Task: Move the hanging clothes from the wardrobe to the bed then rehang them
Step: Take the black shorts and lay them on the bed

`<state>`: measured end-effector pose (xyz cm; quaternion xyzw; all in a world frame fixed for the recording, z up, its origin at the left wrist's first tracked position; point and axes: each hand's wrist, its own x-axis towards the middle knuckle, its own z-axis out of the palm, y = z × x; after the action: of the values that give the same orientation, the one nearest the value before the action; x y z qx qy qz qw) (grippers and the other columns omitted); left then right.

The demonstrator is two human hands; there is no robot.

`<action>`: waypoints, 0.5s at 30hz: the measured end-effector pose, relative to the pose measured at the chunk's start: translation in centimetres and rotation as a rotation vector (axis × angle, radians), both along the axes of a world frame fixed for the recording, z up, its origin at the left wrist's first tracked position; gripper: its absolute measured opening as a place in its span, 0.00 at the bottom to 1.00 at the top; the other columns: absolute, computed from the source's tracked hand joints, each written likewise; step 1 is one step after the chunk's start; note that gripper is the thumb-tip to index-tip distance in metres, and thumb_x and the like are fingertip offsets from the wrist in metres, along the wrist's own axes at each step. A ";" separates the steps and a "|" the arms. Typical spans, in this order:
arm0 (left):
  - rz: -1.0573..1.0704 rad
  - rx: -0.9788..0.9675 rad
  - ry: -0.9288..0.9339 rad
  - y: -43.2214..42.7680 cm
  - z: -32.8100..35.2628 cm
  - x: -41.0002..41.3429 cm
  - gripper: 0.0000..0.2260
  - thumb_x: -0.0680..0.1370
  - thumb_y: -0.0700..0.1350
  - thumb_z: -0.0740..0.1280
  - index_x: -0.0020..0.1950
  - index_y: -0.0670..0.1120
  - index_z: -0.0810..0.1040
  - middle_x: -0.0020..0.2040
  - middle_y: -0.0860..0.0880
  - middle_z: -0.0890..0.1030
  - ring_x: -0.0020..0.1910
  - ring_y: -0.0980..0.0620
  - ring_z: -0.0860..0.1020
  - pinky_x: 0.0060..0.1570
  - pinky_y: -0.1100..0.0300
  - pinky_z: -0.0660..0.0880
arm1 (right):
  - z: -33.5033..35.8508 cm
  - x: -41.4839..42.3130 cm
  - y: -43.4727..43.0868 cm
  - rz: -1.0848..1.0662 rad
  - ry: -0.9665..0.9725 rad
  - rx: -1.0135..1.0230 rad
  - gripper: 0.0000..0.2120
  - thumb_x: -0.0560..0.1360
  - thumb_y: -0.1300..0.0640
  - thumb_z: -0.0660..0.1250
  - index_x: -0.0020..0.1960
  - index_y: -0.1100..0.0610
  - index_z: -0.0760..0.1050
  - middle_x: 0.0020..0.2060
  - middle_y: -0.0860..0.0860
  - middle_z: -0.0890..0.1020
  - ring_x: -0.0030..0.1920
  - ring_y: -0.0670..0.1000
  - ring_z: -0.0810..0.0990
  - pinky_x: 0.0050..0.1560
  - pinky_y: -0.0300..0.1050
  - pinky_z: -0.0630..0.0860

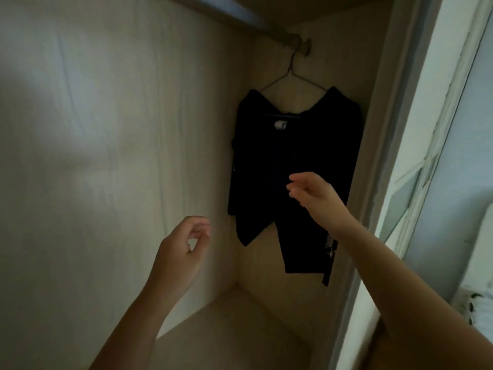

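So the top (293, 156) hangs on a hanger (277, 81) in the wardrobe (106, 129) corner. The right grip (312, 194) hovers in front of it, left grip (184, 247) lower, both loosely curled, empty, probably about to unhook it.

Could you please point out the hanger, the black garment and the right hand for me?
hanger (290, 73), head view, on the wire neck below the hook.
black garment (293, 150), head view, on the middle of the fabric.
right hand (318, 200), head view, on the middle of the hand.
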<state>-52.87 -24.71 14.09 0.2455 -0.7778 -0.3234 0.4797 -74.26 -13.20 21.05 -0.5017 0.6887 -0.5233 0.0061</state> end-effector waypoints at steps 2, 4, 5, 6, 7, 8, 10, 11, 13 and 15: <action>-0.004 -0.046 0.002 -1.8 1.7 -0.6 0.07 0.76 0.42 0.63 0.52 0.52 0.75 0.46 0.62 0.78 0.46 0.70 0.75 0.44 0.73 0.68 | 3.3 -1.3 -2.4 -0.045 -0.051 -0.071 0.16 0.78 0.59 0.59 0.65 0.55 0.68 0.54 0.50 0.76 0.53 0.48 0.75 0.45 0.34 0.71; -0.007 -0.109 0.018 -4.0 3.8 -1.2 0.07 0.76 0.43 0.63 0.53 0.51 0.75 0.46 0.62 0.78 0.47 0.70 0.75 0.43 0.78 0.68 | 6.7 -2.6 -5.1 -0.117 -0.100 -0.149 0.17 0.77 0.59 0.59 0.66 0.56 0.67 0.56 0.51 0.74 0.50 0.48 0.75 0.41 0.34 0.70; -0.013 -0.140 0.027 -5.1 4.7 -1.5 0.07 0.76 0.43 0.63 0.52 0.52 0.75 0.47 0.62 0.78 0.48 0.72 0.74 0.42 0.80 0.67 | 8.3 -3.2 -6.4 -0.165 -0.094 -0.186 0.17 0.77 0.59 0.59 0.66 0.56 0.66 0.58 0.52 0.74 0.51 0.49 0.74 0.40 0.35 0.70; -0.018 -0.172 0.039 -6.0 5.6 -1.8 0.07 0.76 0.43 0.63 0.52 0.53 0.74 0.47 0.62 0.78 0.48 0.74 0.73 0.42 0.82 0.66 | 9.6 -3.8 -7.8 -0.222 -0.061 -0.214 0.18 0.77 0.58 0.59 0.67 0.57 0.65 0.60 0.53 0.73 0.54 0.50 0.74 0.43 0.37 0.71; -0.020 -0.199 0.051 -6.8 6.3 -2.1 0.08 0.76 0.43 0.63 0.52 0.53 0.74 0.47 0.63 0.78 0.48 0.75 0.72 0.42 0.83 0.65 | 10.9 -4.5 -9.0 -0.283 -0.007 -0.227 0.19 0.77 0.58 0.59 0.68 0.58 0.64 0.63 0.54 0.71 0.58 0.52 0.73 0.48 0.39 0.71; -0.021 -0.217 0.063 -7.5 6.9 -2.3 0.08 0.76 0.43 0.63 0.51 0.55 0.74 0.47 0.63 0.78 0.48 0.76 0.72 0.42 0.84 0.65 | 12.0 -5.3 -10.0 -0.345 0.052 -0.234 0.21 0.77 0.58 0.60 0.69 0.58 0.63 0.65 0.54 0.70 0.62 0.53 0.72 0.54 0.42 0.71; -0.021 -0.233 0.092 -8.4 7.9 -2.8 0.08 0.76 0.42 0.63 0.49 0.57 0.73 0.47 0.63 0.78 0.49 0.75 0.72 0.42 0.83 0.65 | 14.1 -6.9 -11.5 -0.468 0.152 -0.250 0.23 0.76 0.58 0.60 0.70 0.59 0.62 0.67 0.57 0.69 0.65 0.56 0.70 0.65 0.50 0.68; -0.018 -0.238 0.108 -8.8 8.3 -3.1 0.09 0.76 0.42 0.63 0.47 0.58 0.73 0.47 0.62 0.79 0.49 0.75 0.73 0.43 0.83 0.65 | 15.0 -7.7 -12.0 -0.543 0.202 -0.246 0.23 0.76 0.58 0.60 0.70 0.59 0.62 0.67 0.58 0.70 0.66 0.57 0.69 0.68 0.55 0.66; -0.016 -0.253 0.133 -9.4 8.9 -3.5 0.12 0.75 0.41 0.63 0.46 0.60 0.72 0.46 0.62 0.79 0.48 0.75 0.73 0.43 0.83 0.65 | 16.4 -9.3 -12.6 -0.703 0.297 -0.194 0.24 0.75 0.56 0.61 0.69 0.59 0.63 0.66 0.60 0.70 0.66 0.60 0.68 0.69 0.61 0.61; -0.017 -0.255 0.139 -9.8 9.2 -3.6 0.12 0.75 0.41 0.64 0.45 0.61 0.72 0.45 0.62 0.79 0.48 0.74 0.73 0.44 0.84 0.65 | 17.1 -10.6 -13.0 -0.819 0.326 -0.088 0.23 0.74 0.54 0.61 0.68 0.60 0.63 0.65 0.62 0.70 0.67 0.61 0.66 0.70 0.63 0.58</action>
<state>-56.44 -34.51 23.34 0.1530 -0.7796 -0.2420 0.5570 -84.84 -26.23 38.19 -0.2632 0.7996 -0.4254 -0.3321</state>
